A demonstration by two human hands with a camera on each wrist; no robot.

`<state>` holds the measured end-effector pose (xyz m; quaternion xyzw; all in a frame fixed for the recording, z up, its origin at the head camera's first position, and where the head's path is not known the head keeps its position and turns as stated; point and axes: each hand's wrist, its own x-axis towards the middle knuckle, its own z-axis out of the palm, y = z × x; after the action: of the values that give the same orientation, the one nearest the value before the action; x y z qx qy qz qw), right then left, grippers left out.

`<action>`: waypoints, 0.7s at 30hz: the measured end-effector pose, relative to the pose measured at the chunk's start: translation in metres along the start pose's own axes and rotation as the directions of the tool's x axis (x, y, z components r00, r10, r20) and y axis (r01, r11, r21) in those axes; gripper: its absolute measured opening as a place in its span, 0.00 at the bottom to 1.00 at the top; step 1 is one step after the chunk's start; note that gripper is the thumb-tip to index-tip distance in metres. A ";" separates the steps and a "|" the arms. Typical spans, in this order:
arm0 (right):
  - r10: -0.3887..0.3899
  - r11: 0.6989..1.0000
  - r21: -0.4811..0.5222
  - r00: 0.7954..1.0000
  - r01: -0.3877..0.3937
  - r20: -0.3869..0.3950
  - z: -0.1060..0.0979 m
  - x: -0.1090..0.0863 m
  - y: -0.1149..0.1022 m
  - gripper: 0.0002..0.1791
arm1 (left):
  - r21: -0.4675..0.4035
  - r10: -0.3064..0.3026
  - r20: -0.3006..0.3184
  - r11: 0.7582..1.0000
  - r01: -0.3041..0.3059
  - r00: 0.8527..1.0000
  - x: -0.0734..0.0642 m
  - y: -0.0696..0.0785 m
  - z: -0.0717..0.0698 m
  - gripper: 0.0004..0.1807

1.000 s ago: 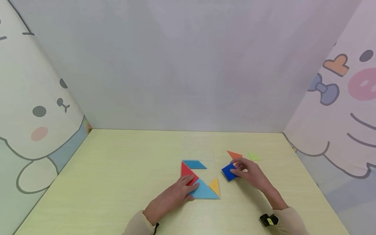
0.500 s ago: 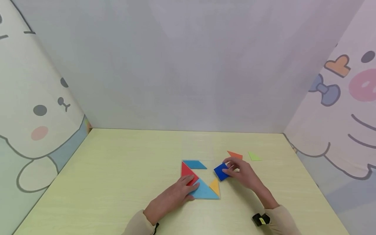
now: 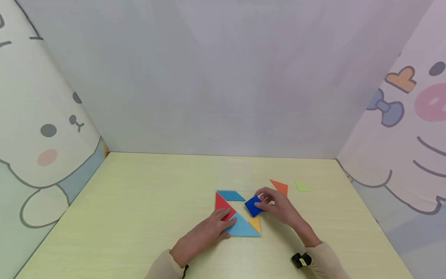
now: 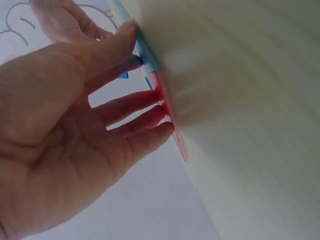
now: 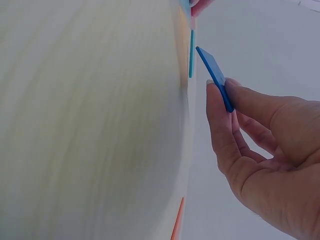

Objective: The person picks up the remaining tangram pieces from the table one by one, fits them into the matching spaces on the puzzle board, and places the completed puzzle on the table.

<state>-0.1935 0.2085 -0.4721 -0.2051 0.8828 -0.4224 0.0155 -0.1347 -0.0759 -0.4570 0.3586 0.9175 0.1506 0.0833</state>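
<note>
My right hand [image 3: 277, 206] pinches a dark blue square tangram piece [image 3: 253, 206] by its right side, thumb against fingertips. In the right wrist view the blue square [image 5: 215, 77] is tilted and held above the table. My left hand [image 3: 211, 228] rests with extended fingers on the red triangle [image 3: 221, 203] and the light blue triangle [image 3: 241, 228]; its fingertips press the red piece [image 4: 167, 107] in the left wrist view. A blue trapezoid-like piece [image 3: 230, 195] lies above the red triangle. The yellow triangle [image 3: 256, 223] sits by the light blue one, partly covered by the square.
Behind my right hand lie an orange-red triangle [image 3: 280, 186] and a light green triangle [image 3: 301, 186]. A clear tray [image 3: 215, 213] edges the laid pieces on the pale wooden table [image 3: 139, 201]. A grey wall [image 3: 223, 77] rises at the back, with cartoon-printed panels at both sides.
My right hand has moved left with the blue square, from beside the laid pieces to over their right part, now overlapping the yellow triangle. The left hand has stayed in place.
</note>
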 end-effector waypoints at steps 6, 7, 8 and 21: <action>-0.046 0.999 0.010 0.999 0.046 0.018 0.005 0.004 -0.005 0.11 | -0.003 -0.007 0.003 1.000 0.007 1.000 0.000 0.000 0.000 0.28; -0.049 0.999 0.012 0.999 0.048 0.023 0.006 0.005 -0.006 0.11 | 0.000 -0.007 0.004 1.000 0.007 1.000 0.000 0.000 0.000 0.28; -0.049 0.999 0.017 0.998 0.048 0.029 0.007 0.005 -0.007 0.11 | 0.004 -0.006 0.003 1.000 0.006 1.000 0.000 0.000 -0.001 0.28; -0.065 0.998 -0.004 0.995 0.066 0.073 0.014 0.009 -0.014 0.11 | 0.006 -0.009 0.007 1.000 0.009 1.000 0.000 0.001 -0.002 0.28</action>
<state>-0.1936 0.1867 -0.4692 -0.2491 0.8757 -0.4123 0.0330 -0.1341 -0.0758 -0.4546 0.3555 0.9192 0.1460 0.0862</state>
